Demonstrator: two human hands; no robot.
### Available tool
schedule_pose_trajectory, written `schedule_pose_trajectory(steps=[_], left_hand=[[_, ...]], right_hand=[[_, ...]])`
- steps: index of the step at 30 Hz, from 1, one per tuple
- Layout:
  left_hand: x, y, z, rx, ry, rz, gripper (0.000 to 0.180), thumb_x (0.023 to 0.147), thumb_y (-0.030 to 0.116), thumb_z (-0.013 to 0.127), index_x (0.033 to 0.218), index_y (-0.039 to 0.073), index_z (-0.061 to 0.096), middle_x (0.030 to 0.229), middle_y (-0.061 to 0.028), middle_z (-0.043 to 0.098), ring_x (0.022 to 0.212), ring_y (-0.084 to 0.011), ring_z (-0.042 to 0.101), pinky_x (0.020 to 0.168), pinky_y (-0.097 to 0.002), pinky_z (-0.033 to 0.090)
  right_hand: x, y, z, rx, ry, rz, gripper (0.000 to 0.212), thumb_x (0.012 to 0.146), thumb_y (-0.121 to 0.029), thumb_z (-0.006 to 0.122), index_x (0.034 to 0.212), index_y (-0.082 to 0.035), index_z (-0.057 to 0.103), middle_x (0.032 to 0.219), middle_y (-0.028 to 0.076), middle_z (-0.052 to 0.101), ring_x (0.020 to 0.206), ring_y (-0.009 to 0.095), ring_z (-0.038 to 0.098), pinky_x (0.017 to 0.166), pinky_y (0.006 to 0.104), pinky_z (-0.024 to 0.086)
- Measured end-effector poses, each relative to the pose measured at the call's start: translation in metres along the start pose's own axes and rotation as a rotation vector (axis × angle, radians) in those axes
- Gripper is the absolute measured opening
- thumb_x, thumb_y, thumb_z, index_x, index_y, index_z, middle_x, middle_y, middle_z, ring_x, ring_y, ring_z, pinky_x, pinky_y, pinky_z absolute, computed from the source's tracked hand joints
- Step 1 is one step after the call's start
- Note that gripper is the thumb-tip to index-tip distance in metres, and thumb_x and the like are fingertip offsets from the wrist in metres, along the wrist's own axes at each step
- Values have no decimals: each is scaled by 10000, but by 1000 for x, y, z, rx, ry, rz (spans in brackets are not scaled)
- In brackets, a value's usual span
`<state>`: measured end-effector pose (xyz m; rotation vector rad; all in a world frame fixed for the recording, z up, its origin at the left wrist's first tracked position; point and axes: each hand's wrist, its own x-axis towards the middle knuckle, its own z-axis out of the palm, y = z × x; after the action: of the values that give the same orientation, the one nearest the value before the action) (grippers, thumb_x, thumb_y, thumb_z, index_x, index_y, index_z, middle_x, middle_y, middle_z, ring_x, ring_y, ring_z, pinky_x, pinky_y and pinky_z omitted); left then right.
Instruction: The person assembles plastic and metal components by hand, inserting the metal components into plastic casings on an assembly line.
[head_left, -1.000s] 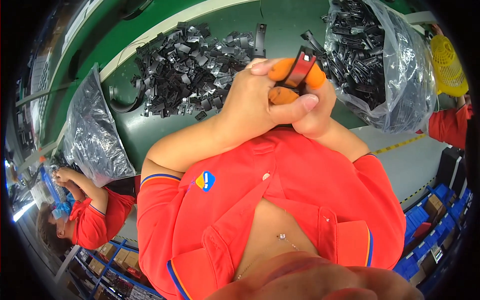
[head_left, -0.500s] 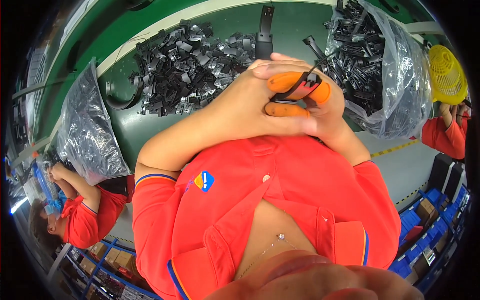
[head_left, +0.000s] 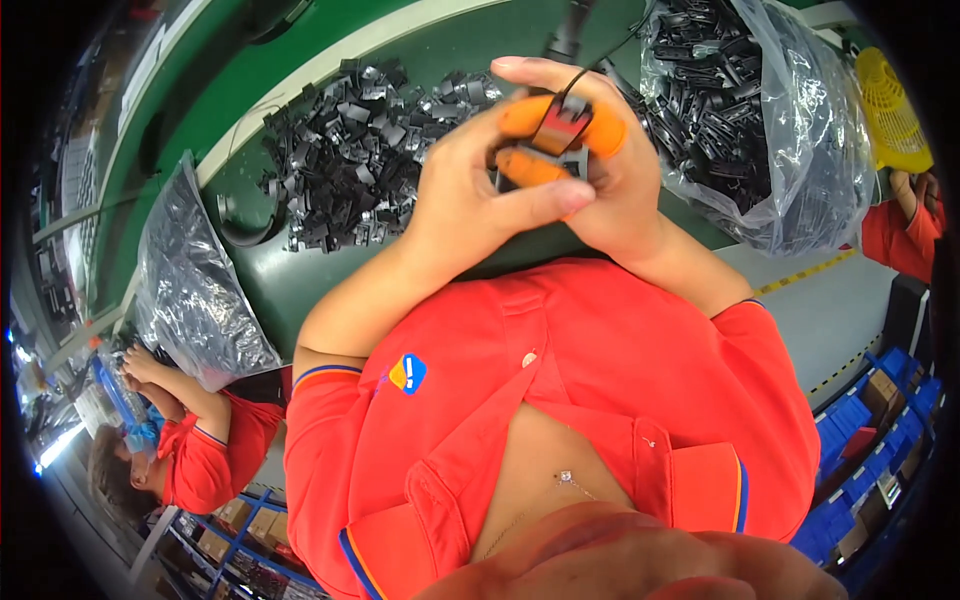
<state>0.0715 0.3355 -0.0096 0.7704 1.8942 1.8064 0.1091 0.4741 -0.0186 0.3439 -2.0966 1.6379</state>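
Note:
Both my hands are raised together over the near side of the green table, with orange finger covers (head_left: 530,168) on some fingers. Between them is a small black plastic part (head_left: 563,128) with a thin dark cord or strip rising from it. My left hand (head_left: 465,180) closes on the part from one side, its bare thumb stretched across below. From the other side my right hand (head_left: 625,185) is curled around the same part. Fingers overlap, so the part's lower side is mostly hidden.
A heap of small black plastic pieces (head_left: 350,150) lies on the table (head_left: 300,285). To the right is a clear bag of black parts (head_left: 710,130), beside a yellow basket (head_left: 890,120). Another clear bag (head_left: 200,285) and a curved black band (head_left: 250,230) are left. Co-workers (head_left: 215,450) sit at both sides.
My hands have shifted slightly up and left and turned, with the black part between them. My interlaced grip has loosened, and the fingers stand farther apart. The whole view has tilted a little.

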Motion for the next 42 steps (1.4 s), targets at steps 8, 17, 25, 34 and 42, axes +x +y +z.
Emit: schedule_pose_trajectory(steps=[8,17,25,34,42], left_hand=[[-2,-11,11,114,137,317,344,696,260,716,915,10,623,830,-87,634,745,-192,620,691,-283,481],[2,-7,-1,-41,-199,24,428,666,246,763,992,30,590,844,-54,619,771,-166,603,703,-275,475],[-10,-3,1,-46,-124,-31,450,651,215,780,1013,31,587,916,-70,626,846,-191,614,739,-295,483],[-9,-6,4,326,80,489,355,615,230,745,871,7,638,897,-114,639,767,-240,607,731,-316,471],[-8,-2,2,403,-72,190,545,609,318,774,1040,38,593,985,-108,606,851,-286,583,766,-339,450]], right_hand=[[-1,1,-6,-168,-174,-173,233,684,-131,705,880,-32,628,985,46,646,876,201,638,725,272,507],[-2,13,-16,-58,-179,-132,315,691,-145,708,966,-20,618,1005,86,639,873,196,628,851,350,480],[7,4,-15,-96,-208,-307,273,683,-189,712,900,-43,636,1006,80,639,878,222,622,935,449,415],[6,-4,-10,-96,-182,-306,278,679,-158,702,918,-41,619,952,57,650,836,227,635,815,345,498],[-13,12,0,268,-73,-39,273,702,-165,712,944,-67,631,937,41,658,748,178,636,664,253,498]])
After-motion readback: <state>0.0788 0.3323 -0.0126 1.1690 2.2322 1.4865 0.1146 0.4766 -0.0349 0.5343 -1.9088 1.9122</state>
